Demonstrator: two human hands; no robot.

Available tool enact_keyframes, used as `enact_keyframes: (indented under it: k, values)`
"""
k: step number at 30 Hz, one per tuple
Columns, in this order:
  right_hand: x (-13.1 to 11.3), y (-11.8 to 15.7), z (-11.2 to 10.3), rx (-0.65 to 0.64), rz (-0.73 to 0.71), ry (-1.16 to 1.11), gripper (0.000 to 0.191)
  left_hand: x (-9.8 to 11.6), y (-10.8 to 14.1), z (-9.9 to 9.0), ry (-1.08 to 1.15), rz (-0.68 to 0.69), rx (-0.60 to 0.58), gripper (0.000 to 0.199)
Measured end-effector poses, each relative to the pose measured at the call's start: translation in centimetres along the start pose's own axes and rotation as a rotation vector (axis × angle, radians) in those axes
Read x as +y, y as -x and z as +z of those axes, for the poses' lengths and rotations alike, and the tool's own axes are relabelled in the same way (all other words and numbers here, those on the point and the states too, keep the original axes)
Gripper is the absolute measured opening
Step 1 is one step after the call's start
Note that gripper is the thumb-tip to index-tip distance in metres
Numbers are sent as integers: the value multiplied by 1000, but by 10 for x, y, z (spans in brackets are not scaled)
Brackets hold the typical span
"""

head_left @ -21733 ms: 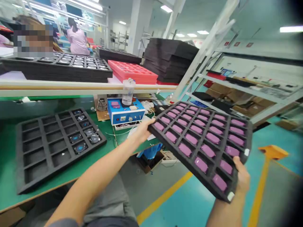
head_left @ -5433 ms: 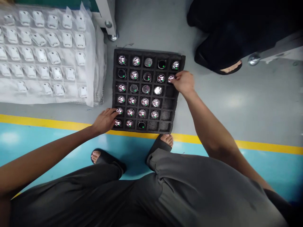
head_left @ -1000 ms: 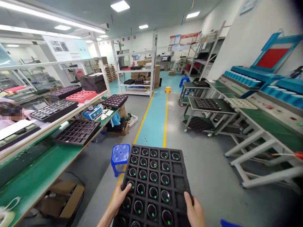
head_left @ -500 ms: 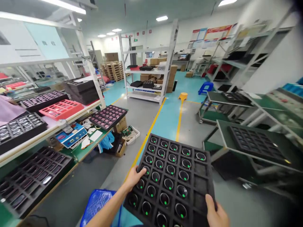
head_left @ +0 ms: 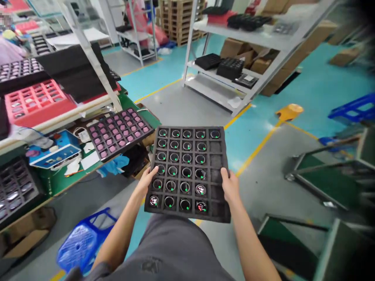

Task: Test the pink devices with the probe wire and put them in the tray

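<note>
A workshop with a grey and turquoise floor [head_left: 164, 86], marked by yellow lines, is seen beyond the grip. In front of the body, above dark grey clothing [head_left: 178, 246], a black tray [head_left: 186, 214] is held up between both hands. Its left rim is gripped by the left hand [head_left: 148, 180], the thumb laid over the top near the disc of the fourth row; whether that disc is touched cannot be told. The right rim is clasped by the right hand [head_left: 231, 185], the thumb on top at the right-hand column and the other fingers mostly hidden. Between the hands, round discs [head_left: 186, 158] are seated in the compartments, many marked with a green dot; four columns are filled, and one disc is carried at the far end of the right-hand column. Three faces are lit along the near rows.

Just left of the grip and a little farther off, a dark tray [head_left: 140, 137] of purple pieces is set on a green bench [head_left: 66, 179], with a blue box [head_left: 60, 155] placed beside it. Below and left of the grip, a blue stool [head_left: 77, 244] is seen. Ahead and to the right, a white rack [head_left: 211, 91] and a yellow stool [head_left: 289, 112] are found.
</note>
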State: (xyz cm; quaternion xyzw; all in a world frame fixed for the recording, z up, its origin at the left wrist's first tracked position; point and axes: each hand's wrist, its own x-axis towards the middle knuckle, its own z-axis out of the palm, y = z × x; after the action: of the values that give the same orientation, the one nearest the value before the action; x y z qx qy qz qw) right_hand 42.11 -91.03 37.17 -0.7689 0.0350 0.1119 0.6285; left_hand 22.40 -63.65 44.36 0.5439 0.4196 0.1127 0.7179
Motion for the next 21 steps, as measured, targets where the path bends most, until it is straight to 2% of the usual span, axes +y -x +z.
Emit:
enact_keyframes:
  k: [5,10,13,17,21]
  values:
    - [-43,-159,24,-60,-87,37,68,40,-120,73,174,2,33,61]
    - [-96,-284,34,-24,-61,17,68,113,-224,151,184,-10,12,58]
    - [-118,-359,47,-36,-36,-13,67,152,-280,191,177,-7,20,55]
    - [-143,-472,86,-108,-61,-32,70,189,-351,231,224,39,92,52]
    - [-188,-576,143,-264,-105,-46,71,235,-402,253,275,61,199,50]
